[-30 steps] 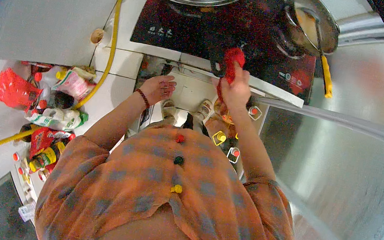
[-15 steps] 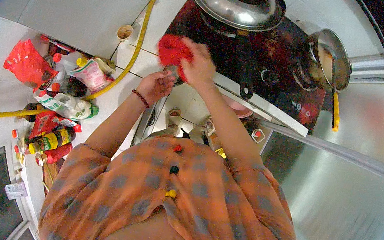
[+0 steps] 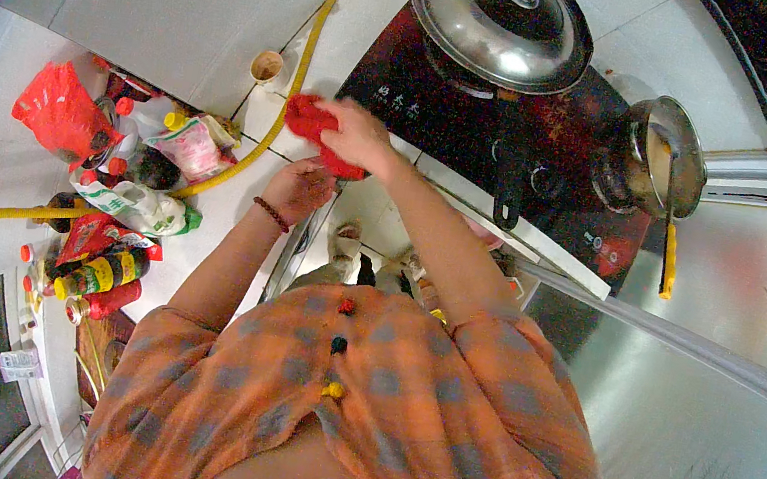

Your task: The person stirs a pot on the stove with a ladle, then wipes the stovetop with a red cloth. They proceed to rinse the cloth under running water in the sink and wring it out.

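Observation:
A bunched red cloth [image 3: 306, 119] is gripped in my right hand [image 3: 360, 139], over the white counter just left of the stove. Close below it, my left hand [image 3: 298, 191] has its fingers curled in, their tips right by the lower part of the cloth. Whatever the left fingers hold is covered by the cloth and cannot be made out. A dark red bead bracelet [image 3: 271, 214] circles my left wrist.
A lidded wok [image 3: 500, 26] and a saucepan [image 3: 657, 153] with a yellow-handled utensil [image 3: 669, 259] sit on the black stove [image 3: 402, 70]. A yellow hose [image 3: 304, 64] curves across the counter, past a small cup [image 3: 266, 68]. Bottles and bags [image 3: 145, 208] crowd the left.
My right hand and the red cloth have moved left and a little down. The clear, shiny thing glimpsed at my left fingers before is now covered.

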`<state>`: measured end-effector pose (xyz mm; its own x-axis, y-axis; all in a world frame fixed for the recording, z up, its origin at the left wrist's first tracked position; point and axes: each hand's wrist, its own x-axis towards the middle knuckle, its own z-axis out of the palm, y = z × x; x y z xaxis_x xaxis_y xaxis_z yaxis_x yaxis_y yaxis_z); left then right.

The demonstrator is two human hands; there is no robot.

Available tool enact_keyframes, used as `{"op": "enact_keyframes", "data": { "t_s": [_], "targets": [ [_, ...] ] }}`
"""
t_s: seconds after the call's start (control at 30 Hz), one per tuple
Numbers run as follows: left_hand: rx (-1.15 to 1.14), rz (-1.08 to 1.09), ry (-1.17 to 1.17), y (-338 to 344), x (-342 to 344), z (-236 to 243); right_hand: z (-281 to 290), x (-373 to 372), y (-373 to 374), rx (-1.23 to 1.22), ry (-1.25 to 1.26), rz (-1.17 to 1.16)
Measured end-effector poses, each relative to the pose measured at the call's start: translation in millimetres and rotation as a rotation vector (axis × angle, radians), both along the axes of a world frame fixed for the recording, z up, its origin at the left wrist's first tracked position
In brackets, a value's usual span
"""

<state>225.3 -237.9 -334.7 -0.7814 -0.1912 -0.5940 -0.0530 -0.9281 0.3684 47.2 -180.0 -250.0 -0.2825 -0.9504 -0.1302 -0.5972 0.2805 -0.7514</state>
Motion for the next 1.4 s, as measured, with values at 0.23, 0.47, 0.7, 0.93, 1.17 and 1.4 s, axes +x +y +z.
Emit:
{"op": "enact_keyframes", "data": {
  "t_s": [0.23,0.47,0.7,0.93,1.17,1.4],
  "targets": [
    [-0.125,-0.123,-0.097,34,-23,57,-7,-3,110,-0.041,-1.532,-0.451],
    [-0.067,-0.083,0.197,41,-55,68,-9,13,129,-0.098,-1.691,-0.535],
    [-0.007,0.167,0.118,30,-57,53,5,33,137,-0.023,-1.086,-0.468],
    [-0.959,0.283,-0.096,-28,-127,113,-19,23,176,-0.067,-1.078,-0.625],
    [-2.387,-0.547,-0.670,9,-180,62,-14,27,236,-0.091,-1.058,-0.790],
    [-2.512,-0.448,-0.383,45,-171,49,-21,30,276,-0.091,-1.134,-0.957]
  ]
}}
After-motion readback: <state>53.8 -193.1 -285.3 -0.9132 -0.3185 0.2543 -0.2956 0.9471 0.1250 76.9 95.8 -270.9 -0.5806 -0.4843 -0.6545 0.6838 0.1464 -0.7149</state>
